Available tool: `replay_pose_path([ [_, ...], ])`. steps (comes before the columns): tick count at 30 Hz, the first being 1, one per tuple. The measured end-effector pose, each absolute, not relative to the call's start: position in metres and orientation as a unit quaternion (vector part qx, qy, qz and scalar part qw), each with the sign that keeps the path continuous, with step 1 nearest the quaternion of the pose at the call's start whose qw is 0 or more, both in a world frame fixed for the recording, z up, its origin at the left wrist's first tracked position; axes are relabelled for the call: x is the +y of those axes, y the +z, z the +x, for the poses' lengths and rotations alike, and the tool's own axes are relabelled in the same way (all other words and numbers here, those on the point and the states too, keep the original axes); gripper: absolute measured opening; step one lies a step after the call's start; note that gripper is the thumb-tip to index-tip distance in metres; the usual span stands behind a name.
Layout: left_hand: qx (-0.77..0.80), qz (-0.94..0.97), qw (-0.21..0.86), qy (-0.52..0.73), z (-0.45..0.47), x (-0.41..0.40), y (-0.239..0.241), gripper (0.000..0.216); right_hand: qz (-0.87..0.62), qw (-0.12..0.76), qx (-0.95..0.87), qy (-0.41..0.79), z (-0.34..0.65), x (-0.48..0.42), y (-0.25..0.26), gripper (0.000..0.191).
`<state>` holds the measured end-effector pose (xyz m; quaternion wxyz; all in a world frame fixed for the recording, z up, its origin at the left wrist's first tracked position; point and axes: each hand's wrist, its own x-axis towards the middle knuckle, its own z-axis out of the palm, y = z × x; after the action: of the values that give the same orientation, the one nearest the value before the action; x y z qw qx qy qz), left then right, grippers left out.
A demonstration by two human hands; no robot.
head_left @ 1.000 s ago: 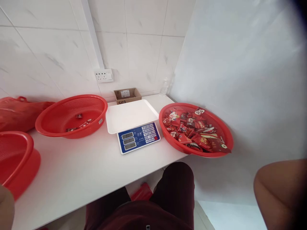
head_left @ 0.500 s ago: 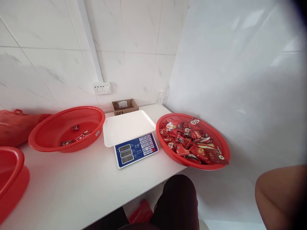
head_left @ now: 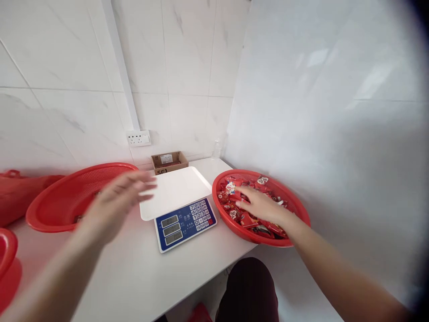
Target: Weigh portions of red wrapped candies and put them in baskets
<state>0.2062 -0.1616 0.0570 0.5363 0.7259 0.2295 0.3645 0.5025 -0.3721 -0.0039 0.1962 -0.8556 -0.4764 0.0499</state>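
Observation:
My left hand [head_left: 115,203] hangs over the table at the left of the digital scale [head_left: 186,226], a bit blurred, with its fingers apart and nothing in them. The scale has a white pan [head_left: 176,190] with nothing lying on it and a blue keypad panel. My right hand [head_left: 259,203] reaches over the right red basket [head_left: 216,203], its thumb and fingers spread just above the packets. That basket holds many small red snack packets [head_left: 248,220]. Whether the fingertips touch a packet I cannot tell.
Another red basket [head_left: 43,219] stands at the left, partly behind my left arm. A red bag [head_left: 20,197] lies beyond it, and part of a third basket [head_left: 6,246] shows at the left edge. A small cardboard box [head_left: 170,163] sits behind the scale by the wall.
Both my hands have come into view, the left beside the scale and the right over the packet basket. The view has shifted slightly, so the table sits lower.

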Motion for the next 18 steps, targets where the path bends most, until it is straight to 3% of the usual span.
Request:
replay_pose_path([
  [3, 0.227, 0.773, 0.54, 0.244, 0.218, -0.174, 0.018, 0.035, -0.883, 0.095, -0.447, 0.104, 0.505, -0.367, -0.024, 0.044],
  [8, 0.237, 0.784, 0.543, 0.187, 0.223, -0.189, -0.03, 0.034, -0.895, 0.094, -0.428, 0.086, 0.519, -0.36, -0.032, 0.044],
  [18, 0.287, 0.73, 0.598, 0.166, 0.183, -0.186, -0.051, 0.036, -0.838, 0.111, -0.489, 0.215, 0.505, -0.37, -0.016, 0.063],
])
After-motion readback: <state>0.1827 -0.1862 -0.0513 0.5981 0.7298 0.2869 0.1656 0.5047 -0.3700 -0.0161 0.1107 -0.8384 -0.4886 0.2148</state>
